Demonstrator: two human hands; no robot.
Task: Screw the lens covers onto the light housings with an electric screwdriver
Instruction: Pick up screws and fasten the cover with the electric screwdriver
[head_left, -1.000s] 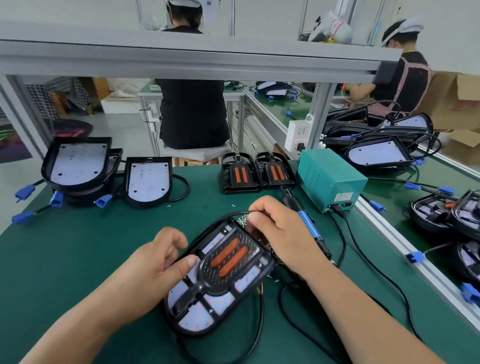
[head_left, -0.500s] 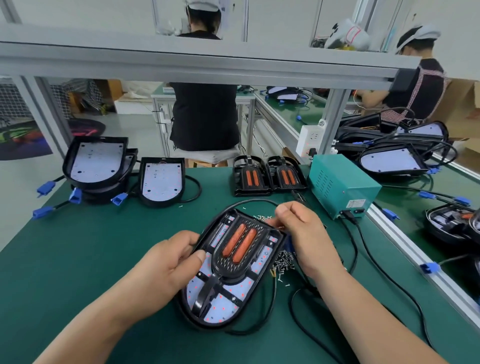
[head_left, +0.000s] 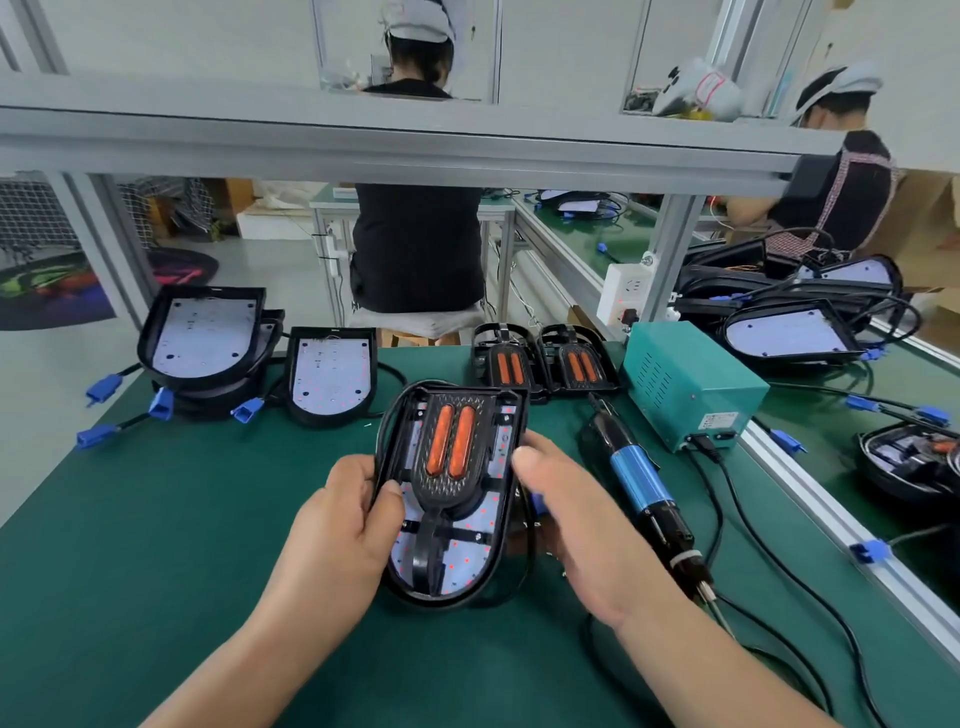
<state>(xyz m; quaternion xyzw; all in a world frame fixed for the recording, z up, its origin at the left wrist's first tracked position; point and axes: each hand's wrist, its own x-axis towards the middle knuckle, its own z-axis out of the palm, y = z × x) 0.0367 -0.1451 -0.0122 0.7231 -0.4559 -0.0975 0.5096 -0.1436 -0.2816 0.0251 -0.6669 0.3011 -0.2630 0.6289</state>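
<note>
At centre frame, a worker's left hand (head_left: 343, 535) and right hand (head_left: 587, 535) are gripping opposite edges of a housing (head_left: 470, 564), its cover (head_left: 451, 486) sitting on top; the screwdriver (head_left: 639, 478) is lying just right of them.

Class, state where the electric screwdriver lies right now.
Head view: the electric screwdriver lies on the green table, right of centre, between the right hand and the teal power box.

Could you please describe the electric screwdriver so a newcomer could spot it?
Find the teal power box at the right edge of the green bench. Just in front of it lies the electric screwdriver, the only black tool with a blue band.
</note>
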